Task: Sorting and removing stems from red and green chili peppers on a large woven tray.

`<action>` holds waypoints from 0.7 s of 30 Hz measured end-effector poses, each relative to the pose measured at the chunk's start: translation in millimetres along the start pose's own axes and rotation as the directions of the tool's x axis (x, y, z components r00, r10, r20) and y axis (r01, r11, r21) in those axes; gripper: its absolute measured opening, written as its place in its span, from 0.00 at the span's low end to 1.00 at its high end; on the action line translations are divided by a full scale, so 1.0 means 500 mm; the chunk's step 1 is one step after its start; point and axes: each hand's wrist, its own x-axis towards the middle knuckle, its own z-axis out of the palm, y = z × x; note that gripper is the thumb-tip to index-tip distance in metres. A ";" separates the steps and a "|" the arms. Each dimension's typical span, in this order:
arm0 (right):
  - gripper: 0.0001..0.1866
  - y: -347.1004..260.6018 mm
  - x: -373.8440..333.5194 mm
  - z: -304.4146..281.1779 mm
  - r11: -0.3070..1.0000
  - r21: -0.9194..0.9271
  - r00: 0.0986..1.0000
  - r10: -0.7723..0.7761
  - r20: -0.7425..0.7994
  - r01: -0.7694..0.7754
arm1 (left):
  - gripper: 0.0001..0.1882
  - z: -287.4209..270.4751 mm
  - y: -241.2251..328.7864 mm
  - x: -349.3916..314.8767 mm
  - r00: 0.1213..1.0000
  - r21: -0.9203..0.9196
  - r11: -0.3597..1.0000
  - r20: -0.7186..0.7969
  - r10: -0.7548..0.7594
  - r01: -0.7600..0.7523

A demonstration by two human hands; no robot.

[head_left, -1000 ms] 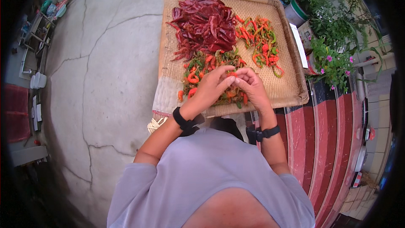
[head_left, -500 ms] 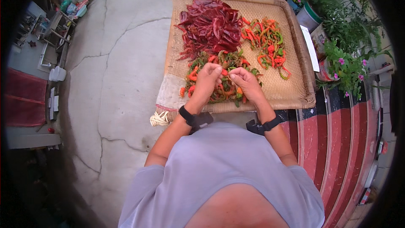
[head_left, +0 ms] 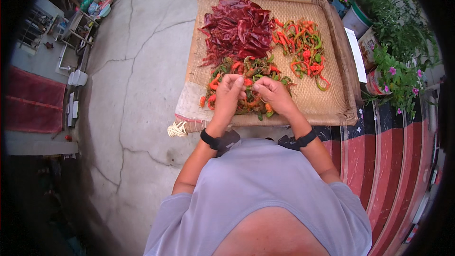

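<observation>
Both my hands are raised over a near heap of mixed red, green and brownish chili peppers (head_left: 261, 68). My left hand (head_left: 229, 96) is closed in a pinch, with a red chili pepper (head_left: 248, 82) showing at its fingertips. A short gap away, my right hand (head_left: 275, 96) is also pinched, its thumb and forefinger turned toward that pepper. Whatever is between the right fingertips is too small to tell. Beyond the hands lies a large pile of dark red dried chili peppers (head_left: 239, 26). A smaller group of red and green chili peppers (head_left: 308, 50) lies to its right.
Everything lies on a woven tray (head_left: 327, 99) with a raised rim, in front of my body. Potted flowering plants (head_left: 395, 73) and a white-green bucket (head_left: 356, 20) stand to the right. Red striped steps (head_left: 374, 156) descend at the lower right. Cracked concrete floor (head_left: 151, 95) stretches left.
My hands have come slightly lower and stay close together, the right fingertips now a little apart from the red pepper. The whole view has shifted slightly.
</observation>
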 end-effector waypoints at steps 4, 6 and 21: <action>0.11 -0.002 -0.021 -0.018 0.974 0.204 0.990 0.073 0.125 -0.097 | 0.07 -0.016 -0.024 -0.004 0.958 -0.498 0.820 0.190 -0.214 0.281; 0.11 0.001 -0.024 -0.034 0.966 0.236 0.989 0.074 0.126 -0.103 | 0.07 -0.015 -0.026 -0.006 0.941 -0.518 0.790 0.257 -0.221 0.327; 0.11 -0.015 0.010 -0.099 0.907 0.386 0.823 0.089 -0.560 0.165 | 0.19 0.075 0.024 0.013 0.848 0.206 0.948 0.429 -0.311 0.244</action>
